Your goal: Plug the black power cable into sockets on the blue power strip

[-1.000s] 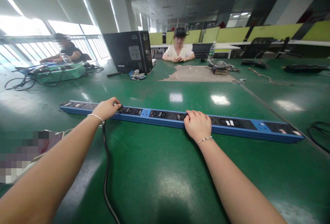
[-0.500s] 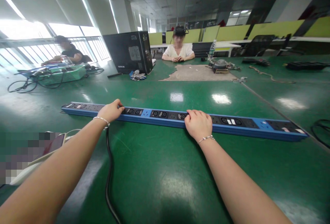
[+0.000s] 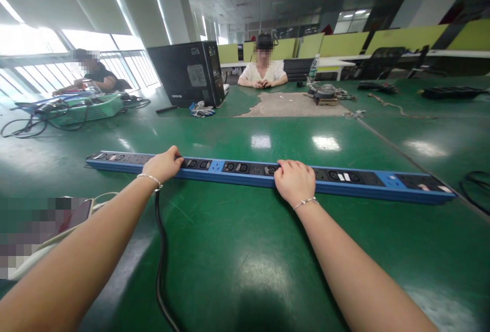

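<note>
A long blue power strip (image 3: 245,180) with black socket panels lies across the green table. My left hand (image 3: 163,163) rests over its left part, fingers curled round the strip and the fingertips at the sockets. My right hand (image 3: 295,181) grips it right of the middle, the fingers bent over the far edge and the thumb on the near side. Between the hands several sockets show, one of them blue. A black cable (image 3: 161,255) runs from beneath my left wrist towards the near edge of the view.
Beyond the strip stand a black computer case (image 3: 179,74), gloves (image 3: 202,109), a green basket (image 3: 90,110) with cables and a bottle (image 3: 314,68). A person (image 3: 263,69) sits opposite, another (image 3: 94,74) at the far left. A phone (image 3: 78,214) lies at the near left.
The view has shifted slightly, so the background sits a little higher and further left. Both hands keep their grip on the strip.
</note>
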Tool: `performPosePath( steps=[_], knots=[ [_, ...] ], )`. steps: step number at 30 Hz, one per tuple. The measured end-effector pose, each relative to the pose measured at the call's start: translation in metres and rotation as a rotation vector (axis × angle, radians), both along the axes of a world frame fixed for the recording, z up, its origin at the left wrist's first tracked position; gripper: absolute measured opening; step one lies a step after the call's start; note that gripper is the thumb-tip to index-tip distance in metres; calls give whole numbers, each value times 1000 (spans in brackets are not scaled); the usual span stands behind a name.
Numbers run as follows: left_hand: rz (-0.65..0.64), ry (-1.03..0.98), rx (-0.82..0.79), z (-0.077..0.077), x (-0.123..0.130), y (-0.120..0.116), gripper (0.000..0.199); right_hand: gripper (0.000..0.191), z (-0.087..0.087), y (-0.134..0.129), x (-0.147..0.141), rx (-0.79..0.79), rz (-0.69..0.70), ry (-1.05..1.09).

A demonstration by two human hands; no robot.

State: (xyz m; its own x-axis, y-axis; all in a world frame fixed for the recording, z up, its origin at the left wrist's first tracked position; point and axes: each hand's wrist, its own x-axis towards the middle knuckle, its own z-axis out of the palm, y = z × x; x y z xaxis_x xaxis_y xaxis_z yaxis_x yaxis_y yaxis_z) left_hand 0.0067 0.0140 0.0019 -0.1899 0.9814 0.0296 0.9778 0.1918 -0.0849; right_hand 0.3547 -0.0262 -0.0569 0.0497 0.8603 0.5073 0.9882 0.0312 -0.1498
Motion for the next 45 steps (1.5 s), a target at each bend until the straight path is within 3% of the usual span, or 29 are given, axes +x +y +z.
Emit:
performPosePath(
  steps=[15, 23, 34, 45],
  knots=[
    [23, 7, 26, -2, 5, -4, 37, 32, 0, 0, 0, 13, 1, 7],
    [13, -300, 80, -10, -20, 11, 33, 31, -1, 1, 0, 21, 2, 8],
    [17, -178, 117, -7, -6, -4, 35, 31, -1, 0, 2, 26, 15, -6],
    [110, -150, 127, -3, 5, -14, 41, 29, -2, 0, 1, 43, 11, -3]
  ],
)
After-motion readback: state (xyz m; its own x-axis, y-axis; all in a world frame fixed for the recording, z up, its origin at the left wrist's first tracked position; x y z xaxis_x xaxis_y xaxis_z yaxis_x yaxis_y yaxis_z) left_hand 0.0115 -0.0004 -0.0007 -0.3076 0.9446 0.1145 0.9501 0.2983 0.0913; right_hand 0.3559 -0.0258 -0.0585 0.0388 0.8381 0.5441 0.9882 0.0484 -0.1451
